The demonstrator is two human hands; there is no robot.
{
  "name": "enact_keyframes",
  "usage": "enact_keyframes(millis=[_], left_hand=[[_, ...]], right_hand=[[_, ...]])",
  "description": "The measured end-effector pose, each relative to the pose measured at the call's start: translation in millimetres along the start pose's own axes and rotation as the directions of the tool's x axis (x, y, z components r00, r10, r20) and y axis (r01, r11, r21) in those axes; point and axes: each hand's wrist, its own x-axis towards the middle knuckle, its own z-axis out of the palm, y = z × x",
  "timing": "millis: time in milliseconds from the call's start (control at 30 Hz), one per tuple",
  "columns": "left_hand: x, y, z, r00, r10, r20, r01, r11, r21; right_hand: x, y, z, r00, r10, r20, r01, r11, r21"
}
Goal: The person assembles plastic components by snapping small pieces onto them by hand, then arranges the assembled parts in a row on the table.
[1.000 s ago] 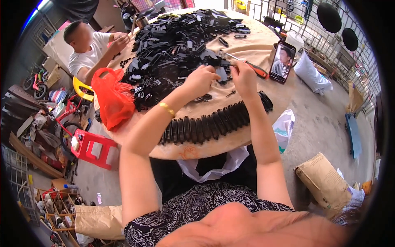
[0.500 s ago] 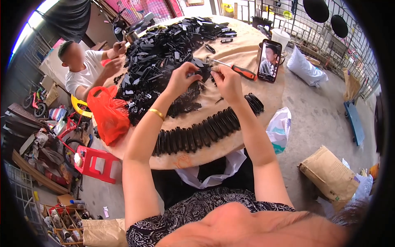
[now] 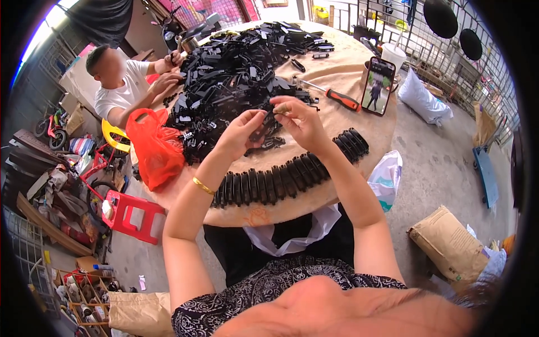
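Observation:
Both my hands are raised over the near edge of a big heap of black plastic parts (image 3: 224, 84). The fingertips of my left hand (image 3: 246, 130) are pinched together; whatever is between them is too small to make out. My right hand (image 3: 303, 124) is closed too, thumb against fingers, and what it may hold is hidden. Below my hands, a curved row of black slotted plastic pieces (image 3: 275, 184), set side by side, runs along the near part of the cloth-covered round table (image 3: 331, 70). A screwdriver (image 3: 341, 100) with an orange and black handle lies beyond my right hand.
A phone (image 3: 379, 87) leans upright by a white cup (image 3: 393, 55) at the table's right. An orange-red plastic bag (image 3: 154, 154) hangs at the left edge. Across the left side a co-worker (image 3: 120, 84) reaches to the heap. A red stool (image 3: 132, 216) stands left.
Both my hands have come slightly down and nearer to me, the right one turning. My view has shifted a little. The co-worker's near hand has moved to the heap's edge.

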Motion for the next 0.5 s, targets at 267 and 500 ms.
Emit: enact_keyframes(millis=[267,500], left_hand=[[-10.4,3.8,11.1,0.987,-0.072,-0.146,0.031,0.963,-0.266],[-7.8,-10.0,-7.2,0.980,0.043,-0.193,-0.126,0.888,-0.441]], right_hand=[[-10.0,3.0,3.3,0.978,0.181,0.100,-0.180,0.984,-0.019],[-7.8,-12.1,15.0,0.987,-0.112,0.113,0.114,0.993,-0.017]])
